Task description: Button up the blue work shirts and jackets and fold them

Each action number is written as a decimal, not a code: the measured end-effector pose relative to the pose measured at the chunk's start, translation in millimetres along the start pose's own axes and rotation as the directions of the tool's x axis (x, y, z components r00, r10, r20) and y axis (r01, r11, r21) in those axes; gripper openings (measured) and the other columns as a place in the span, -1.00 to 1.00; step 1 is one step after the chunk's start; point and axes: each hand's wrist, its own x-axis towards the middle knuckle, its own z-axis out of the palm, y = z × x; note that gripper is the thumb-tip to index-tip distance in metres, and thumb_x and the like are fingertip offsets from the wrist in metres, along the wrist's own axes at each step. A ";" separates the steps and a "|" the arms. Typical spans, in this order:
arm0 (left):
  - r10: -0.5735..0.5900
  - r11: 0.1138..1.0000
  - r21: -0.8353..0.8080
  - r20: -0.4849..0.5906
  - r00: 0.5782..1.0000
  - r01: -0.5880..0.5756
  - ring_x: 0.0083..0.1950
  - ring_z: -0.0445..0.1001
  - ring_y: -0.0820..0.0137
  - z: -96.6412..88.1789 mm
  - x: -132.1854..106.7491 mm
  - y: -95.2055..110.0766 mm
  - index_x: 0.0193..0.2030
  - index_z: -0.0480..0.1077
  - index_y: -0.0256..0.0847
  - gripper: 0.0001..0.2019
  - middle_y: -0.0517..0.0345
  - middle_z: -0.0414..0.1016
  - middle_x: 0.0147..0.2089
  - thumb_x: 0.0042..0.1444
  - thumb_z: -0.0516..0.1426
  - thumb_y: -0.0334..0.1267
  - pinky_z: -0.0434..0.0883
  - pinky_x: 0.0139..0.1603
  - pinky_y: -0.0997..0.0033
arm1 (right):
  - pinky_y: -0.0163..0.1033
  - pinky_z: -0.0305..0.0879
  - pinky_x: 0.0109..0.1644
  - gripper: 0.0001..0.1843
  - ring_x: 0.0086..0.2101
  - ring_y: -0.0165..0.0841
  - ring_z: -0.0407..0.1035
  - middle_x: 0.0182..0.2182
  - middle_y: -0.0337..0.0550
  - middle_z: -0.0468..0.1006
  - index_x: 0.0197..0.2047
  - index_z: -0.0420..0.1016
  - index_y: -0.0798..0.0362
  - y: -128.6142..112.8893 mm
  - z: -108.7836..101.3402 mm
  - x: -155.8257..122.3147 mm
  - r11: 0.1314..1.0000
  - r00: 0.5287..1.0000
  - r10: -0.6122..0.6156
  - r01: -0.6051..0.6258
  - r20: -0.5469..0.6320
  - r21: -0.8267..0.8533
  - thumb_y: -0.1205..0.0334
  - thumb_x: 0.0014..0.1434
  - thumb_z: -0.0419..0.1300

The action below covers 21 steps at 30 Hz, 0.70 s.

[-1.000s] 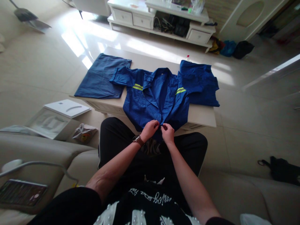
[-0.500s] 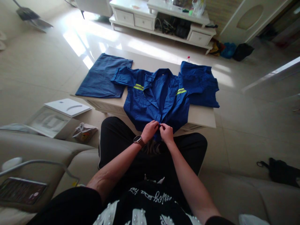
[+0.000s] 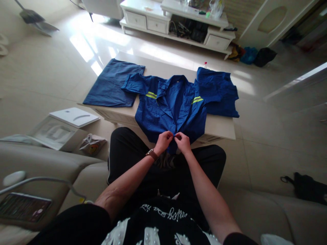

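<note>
A dark blue work jacket (image 3: 150,115) with yellow-and-grey reflective strips lies face up over the table's near edge, its collar at the far side. Its lower front hangs toward my knees. My left hand (image 3: 163,141), with a watch on the wrist, pinches the front edge of the jacket. Right beside it, my right hand (image 3: 182,142) pinches the same front opening, fingertips almost meeting the left ones. The small spot between the fingertips is too fine to make out. Above the hands the front stays spread apart at the neck.
Folded blue trousers (image 3: 112,83) lie on the left of the low table (image 3: 219,127), and more folded blue cloth (image 3: 223,109) on the right under a sleeve. A white box (image 3: 74,117) stands on the floor at left. A phone (image 3: 25,207) rests on the sofa (image 3: 84,180).
Both hands stay at the jacket's front. My left wrist has turned a little, and the fingers of my right hand have shifted slightly. The jacket lies almost as before.
</note>
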 end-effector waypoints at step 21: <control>-0.222 0.955 -0.210 -0.042 0.974 0.208 -0.30 0.58 0.37 7.8 1.4 -1.1 -0.30 0.57 -0.23 -0.90 0.08 0.63 -0.34 0.10 0.30 -0.25 0.45 -0.24 0.44 | -0.23 0.34 -0.17 -0.84 -0.36 -0.29 0.46 -0.39 -0.16 0.61 -0.31 0.58 0.03 2.3 1.7 7.3 1.000 1.000 0.002 -0.001 0.013 -0.031 0.22 0.14 0.16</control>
